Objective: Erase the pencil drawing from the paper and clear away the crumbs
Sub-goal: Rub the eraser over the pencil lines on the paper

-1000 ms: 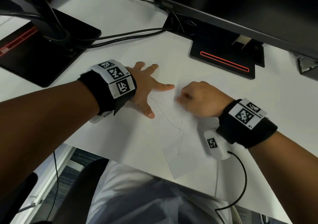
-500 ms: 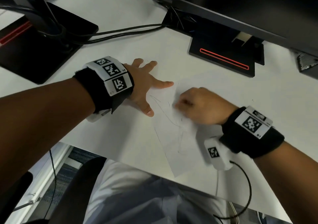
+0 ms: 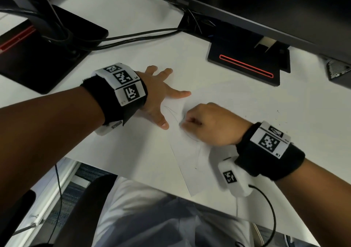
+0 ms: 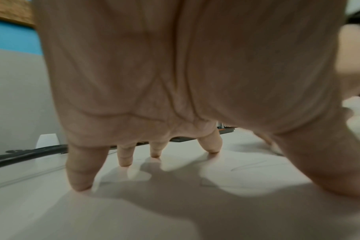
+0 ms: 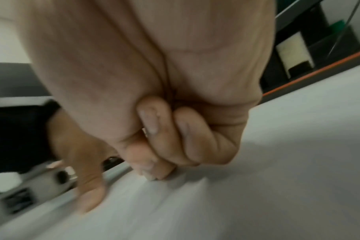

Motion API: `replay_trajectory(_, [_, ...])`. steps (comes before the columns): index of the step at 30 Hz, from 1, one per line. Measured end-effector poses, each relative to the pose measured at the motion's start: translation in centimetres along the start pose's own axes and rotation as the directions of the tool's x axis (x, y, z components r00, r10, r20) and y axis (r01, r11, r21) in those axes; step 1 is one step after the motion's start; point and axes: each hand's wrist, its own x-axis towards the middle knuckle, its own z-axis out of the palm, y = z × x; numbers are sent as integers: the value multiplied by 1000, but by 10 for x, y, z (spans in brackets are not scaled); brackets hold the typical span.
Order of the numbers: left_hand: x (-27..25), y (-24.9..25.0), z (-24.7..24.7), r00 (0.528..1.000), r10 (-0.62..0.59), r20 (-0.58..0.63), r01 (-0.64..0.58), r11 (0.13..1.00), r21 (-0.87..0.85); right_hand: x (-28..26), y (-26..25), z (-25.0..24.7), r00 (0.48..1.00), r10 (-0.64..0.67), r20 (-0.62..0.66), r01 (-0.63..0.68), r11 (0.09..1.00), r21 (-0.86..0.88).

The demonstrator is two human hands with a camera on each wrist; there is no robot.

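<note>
A white sheet of paper (image 3: 188, 161) lies on the white desk, with faint pencil lines (image 3: 171, 112) on it. My left hand (image 3: 157, 96) presses on the sheet's upper left part, fingers spread and straight; its fingertips (image 4: 80, 186) touch the surface. My right hand (image 3: 207, 121) is curled beside the left thumb, its fingertips (image 5: 152, 172) pinched together on the paper (image 5: 257, 178) over the lines. They pinch an eraser, of which only a pale tip shows. A few dark crumbs (image 3: 278, 112) lie on the desk to the right.
A black monitor base with a red strip (image 3: 245, 64) stands behind the paper. Another black stand (image 3: 47, 56) is at the left, with cables (image 3: 133, 37) running between them. The desk's front edge (image 3: 133, 174) is close, with my lap below it.
My right hand has slid a little left and toward me across the pencil lines. My left hand has stayed pressed in place.
</note>
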Motion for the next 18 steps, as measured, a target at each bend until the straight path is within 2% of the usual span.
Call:
replay_trajectory(3, [-1, 0, -1, 1000, 2, 5, -2, 1000, -5, 7, 11, -15, 995, 91, -50, -90, 996, 18])
replay_trajectory(7, [1, 1, 0, 1000, 2, -5, -2, 1000, 16, 7, -9, 1, 999, -44, 24, 44, 999, -30])
replay_trajectory(9, [2, 1, 1, 1000, 9, -22, -9, 1000, 23, 13, -9, -2, 999, -23, 28, 24, 999, -26])
replay_trajectory(12, [1, 0, 2, 1000, 11, -27, -11, 1000, 1, 21, -3, -17, 997, 69, -33, -69, 998, 15])
replay_trajectory(15, [3, -2, 3, 999, 16, -28, -16, 1000, 0, 18, -17, -3, 999, -19, 35, 19, 1000, 7])
replay_trajectory(16, [4, -2, 3, 1000, 16, -24, -16, 1000, 3, 18, -19, 0, 998, -27, 62, 27, 1000, 8])
replay_trajectory(18, [4, -2, 3, 1000, 11, -25, -10, 1000, 4, 24, -13, -7, 999, 10, 35, -10, 1000, 5])
